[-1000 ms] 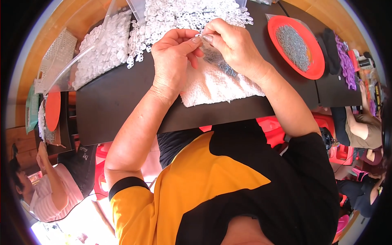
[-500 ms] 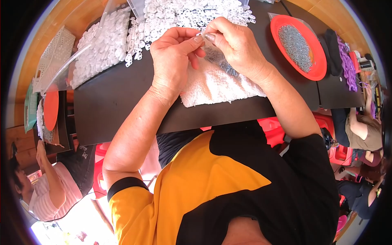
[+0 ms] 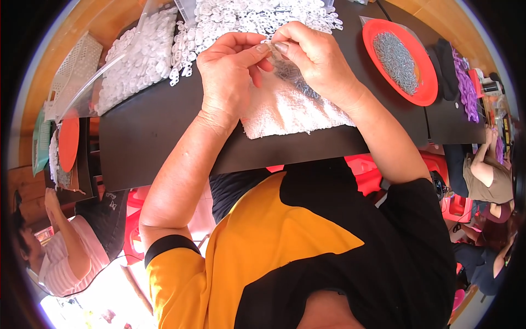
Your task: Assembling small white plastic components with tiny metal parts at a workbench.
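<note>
The tiny pale plastic piece (image 3: 269, 45), pinched between the two hands just above the centre of the frame, looks very light and rigid, and small enough to slip; judging by that, it is best held as it is, by its edges between thumb tip and fingertip. Too little of it shows to tell its shape, beyond a whitish, slightly translucent sliver.

The left hand (image 3: 227, 74) has thumb and forefinger pressed together on one side of it, the other fingers curled in. The right hand (image 3: 312, 63) meets it from the other side, fingertips closed on the same piece.

Directly beneath the hands lies a white terry cloth (image 3: 285, 112) with a small scatter of grey metal bits on it. The cloth rests on a black tabletop (image 3: 142, 131).

Toward the top edge spreads a heap of small white plastic rings (image 3: 246, 13), and at upper left a clear plastic bag (image 3: 131, 60) holds more of them. At upper right stands a round red plate (image 3: 424, 90) of small grey metal parts.

Other people sit at the lower left and at the right edge.
</note>
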